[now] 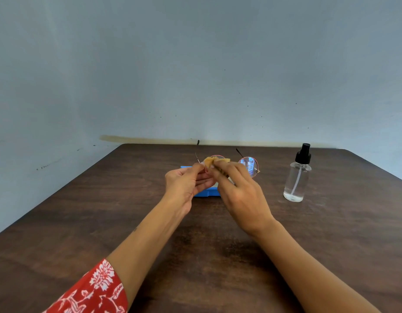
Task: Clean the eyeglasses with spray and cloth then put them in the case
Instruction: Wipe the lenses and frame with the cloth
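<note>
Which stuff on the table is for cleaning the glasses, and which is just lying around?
For the job:
round pink-rimmed eyeglasses
tan cleaning cloth
clear plastic spray bottle with black nozzle
blue case, mostly hidden behind the hands

Just lying about:
nothing else lies on the dark wooden table

Soft, even daylight, faint shadows under the forearms, slight wide-angle bending at edges.

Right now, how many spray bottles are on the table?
1. The clear spray bottle with a black nozzle stands upright on the table, to the right of both hands; none seem hidden.
</note>
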`<state>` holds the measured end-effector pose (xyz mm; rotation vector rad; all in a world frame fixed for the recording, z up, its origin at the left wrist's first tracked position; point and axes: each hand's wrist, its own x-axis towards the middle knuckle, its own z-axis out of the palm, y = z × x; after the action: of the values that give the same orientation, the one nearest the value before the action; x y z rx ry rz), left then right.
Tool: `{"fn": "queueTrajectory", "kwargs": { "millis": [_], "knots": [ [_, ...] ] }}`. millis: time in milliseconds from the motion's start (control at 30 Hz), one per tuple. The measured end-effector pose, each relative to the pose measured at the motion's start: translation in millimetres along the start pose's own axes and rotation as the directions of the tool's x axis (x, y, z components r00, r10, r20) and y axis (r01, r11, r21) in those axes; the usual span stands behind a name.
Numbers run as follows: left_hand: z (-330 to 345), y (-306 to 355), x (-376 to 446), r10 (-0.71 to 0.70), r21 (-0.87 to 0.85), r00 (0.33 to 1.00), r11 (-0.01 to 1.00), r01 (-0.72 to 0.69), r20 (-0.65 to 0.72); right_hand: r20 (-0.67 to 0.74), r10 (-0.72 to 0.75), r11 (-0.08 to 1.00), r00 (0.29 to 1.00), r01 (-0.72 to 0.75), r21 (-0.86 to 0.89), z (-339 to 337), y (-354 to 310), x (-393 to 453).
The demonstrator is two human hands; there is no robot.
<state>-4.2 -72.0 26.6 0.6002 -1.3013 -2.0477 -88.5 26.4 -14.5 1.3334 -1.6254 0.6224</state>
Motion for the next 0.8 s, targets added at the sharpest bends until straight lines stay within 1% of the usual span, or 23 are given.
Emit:
{"fn": "queueTrajectory", "kwargs": {
  "millis": [100,200,267,367,433,500,700,800],
  "knots": [
    [-2.6,2.3,1.6,0.013,-0.012,1.0,1.0,-0.013,-0.007,0.029,-0.01,1.0,1.0,0.009,0.017,0.7,-1.5,-0.9],
    [-2.3,2.2,2.8,0.002,-0.001,1.0,1.0,-0.002,-0.007,-0.018,0.07,0.998,0.997,-0.07,0.0,-3.4,4.6,0.7],
    [-1.0,0.8,1.4,-0.008,0.02,1.0,1.0,0.008,0.002,-0.044,0.094,0.995,0.995,-0.095,-0.018,-5.8,6.7,1.2],
    [1.4,-1.1,-0.6,-0.013,0.023,1.0,1.0,0.013,0.014,-0.026,0.058,0.998,0.998,-0.058,0.002,-4.4,3.0,1.4],
    [1.5,-0.9,-0.7,0.005,0.011,1.0,1.0,-0.005,0.004,0.01,0.016,0.999,1.0,-0.016,0.048,-1.4,-0.9,1.2],
    [-0.7,0.0,1.5,0.016,0.003,1.0,1.0,-0.016,-0.009,0.024,0.004,0.997,1.0,-0.006,0.073,0.3,-2.2,0.3],
    [-0.7,1.5,0.4,-0.001,0.017,1.0,1.0,0.0,0.016,-0.1,0.111,0.993,0.989,-0.114,-0.025,-6.0,6.2,4.5],
    [1.7,1.0,-2.1,0.013,0.0,1.0,1.0,-0.013,0.023,-0.064,0.048,0.999,0.997,-0.047,0.002,-3.7,0.2,4.5]
  ]
}}
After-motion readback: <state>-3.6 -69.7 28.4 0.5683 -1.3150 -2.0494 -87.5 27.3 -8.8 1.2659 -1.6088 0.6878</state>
